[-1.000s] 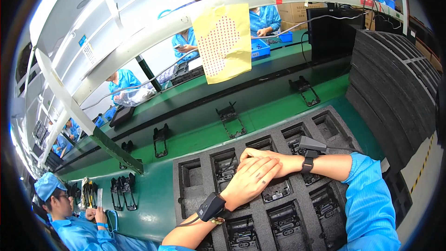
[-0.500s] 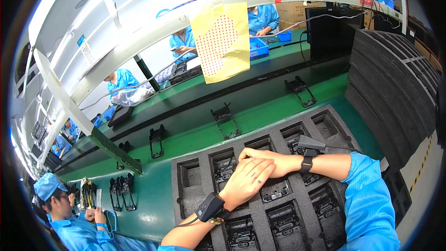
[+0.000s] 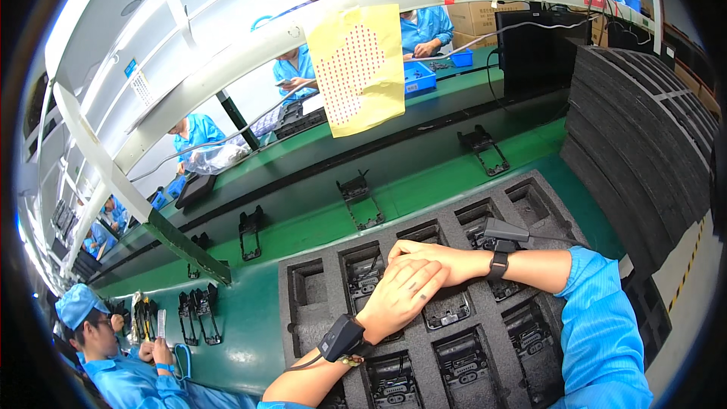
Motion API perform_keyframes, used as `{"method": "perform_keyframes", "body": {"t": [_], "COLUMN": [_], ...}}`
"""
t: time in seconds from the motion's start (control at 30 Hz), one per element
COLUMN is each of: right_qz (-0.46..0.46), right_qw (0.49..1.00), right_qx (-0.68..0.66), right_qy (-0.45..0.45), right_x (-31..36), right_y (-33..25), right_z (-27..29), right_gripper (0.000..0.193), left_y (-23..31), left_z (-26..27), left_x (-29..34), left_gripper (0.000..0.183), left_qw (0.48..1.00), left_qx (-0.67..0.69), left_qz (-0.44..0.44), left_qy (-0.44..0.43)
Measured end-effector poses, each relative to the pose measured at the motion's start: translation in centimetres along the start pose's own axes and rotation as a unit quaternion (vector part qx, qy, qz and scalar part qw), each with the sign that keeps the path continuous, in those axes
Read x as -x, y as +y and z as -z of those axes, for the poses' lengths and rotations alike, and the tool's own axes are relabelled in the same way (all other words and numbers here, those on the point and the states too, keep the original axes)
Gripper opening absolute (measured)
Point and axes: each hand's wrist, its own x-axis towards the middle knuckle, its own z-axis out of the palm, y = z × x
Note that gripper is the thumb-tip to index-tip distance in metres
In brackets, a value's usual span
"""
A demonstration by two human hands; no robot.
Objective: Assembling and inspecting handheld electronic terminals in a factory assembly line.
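Note:
My left hand point(image 3: 403, 291) lies flat across the back of my right hand point(image 3: 447, 263), its fingers stretched out side by side. Both rest over the middle of a grey foam tray point(image 3: 303, 331). Most of my right hand's fingers are hidden beneath the left. Black plastic housings sit in several of the tray's pockets, among them one housing point(image 3: 463, 364) in the near row and another point(image 3: 532, 338) to its right. My hands partly cover a housing point(image 3: 448, 313) in the middle. Each wrist wears a black strap with a dark box on or beside it.
Behind the tray, black frames point(image 3: 360, 201) lie spaced along a green conveyor belt point(image 3: 420, 182). Stacked foam trays point(image 3: 636, 136) rise at right. A white shelf post point(image 3: 102, 144) stands left. A co-worker point(image 3: 98, 348) sits at lower left; others work across the line.
The black frames on the belt have slid a little to the left. My hands have stayed in place on the tray.

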Motion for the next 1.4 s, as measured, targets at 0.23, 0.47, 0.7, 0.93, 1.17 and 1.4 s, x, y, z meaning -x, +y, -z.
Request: {"method": "perform_keyframes", "body": {"t": [0.23, 0.47, 0.7, 0.93, 1.17, 1.4], "right_qz": [-0.065, -0.067, -0.044, -0.026, -0.026, -0.015], "right_qw": [0.986, 0.996, 0.998, 0.999, 0.999, 0.998], "right_qx": [-0.153, -0.065, 0.034, 0.024, 0.018, -0.058], "right_qy": [0.012, 0.003, -0.009, -0.016, -0.005, -0.002], "right_x": [-0.2, 0.1, -0.3, -0.3, -0.3, -0.1], "right_y": [-0.4, 0.6, -1.8, -0.8, 0.1, 0.7], "right_z": [-0.1, -0.5, 0.0, 0.0, -0.4, -0.7], "right_gripper": [0.027, 0.028, 0.025, 0.027, 0.027, 0.029], "left_y": [-0.3, -0.6, 0.5, 1.0, 0.9, 0.8], "left_z": [-0.4, -0.9, -0.2, -0.5, -0.8, -0.9], "left_x": [-0.7, -0.7, -1.2, -1.4, -1.2, -0.8], "left_gripper": [0.053, 0.056, 0.057, 0.06, 0.06, 0.056], "left_qw": [0.99, 0.986, 0.966, 0.955, 0.951, 0.979], "left_qx": [-0.011, -0.011, -0.105, -0.134, -0.109, -0.096], "left_qz": [-0.015, -0.047, -0.1, -0.094, -0.018, -0.044], "left_qy": [-0.141, -0.157, -0.212, -0.249, -0.288, -0.175]}}
